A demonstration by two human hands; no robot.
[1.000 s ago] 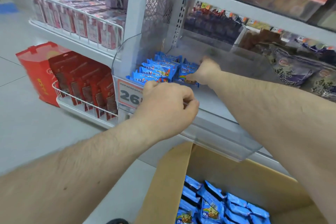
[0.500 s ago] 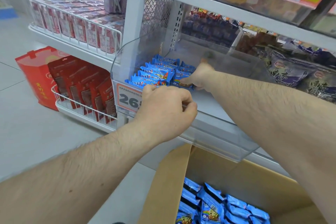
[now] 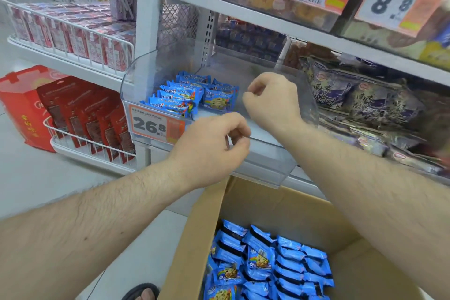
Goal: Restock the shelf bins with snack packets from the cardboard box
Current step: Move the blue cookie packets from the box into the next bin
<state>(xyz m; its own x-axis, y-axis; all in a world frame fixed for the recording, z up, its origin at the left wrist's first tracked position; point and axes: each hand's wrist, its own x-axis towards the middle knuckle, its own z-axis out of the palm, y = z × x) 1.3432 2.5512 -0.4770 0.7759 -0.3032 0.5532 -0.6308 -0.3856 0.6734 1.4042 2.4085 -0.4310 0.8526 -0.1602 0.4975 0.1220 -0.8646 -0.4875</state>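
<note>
Packets half stocked, both hands over the bin

We have our left hand (image 3: 209, 146) at the front lip of the clear bin (image 3: 263, 173), fingers curled; whether they pinch the lip or hold nothing we cannot tell. Our right hand (image 3: 272, 100) hangs inside the bin, fingers loosely curled on nothing we can see.

Just left of the right grip lie the blue packets (image 3: 185, 97) already stocked, stacked flat and overlapping in the bin's left part; the floor of the bin under and right of that grip is bare. Below both grips stands the open box (image 3: 287, 209), with many more packets (image 3: 265, 260) packed on edge in rows.

We judge these packets light, soft and crinkly, with a slick film that slides easily and a brittle biscuit inside, so squeezing hard could crush it. Best hold, in our view, is across the flat faces of several at once, or by a sealed end seam for a single one. We reckon most of the restocking remains.
</note>
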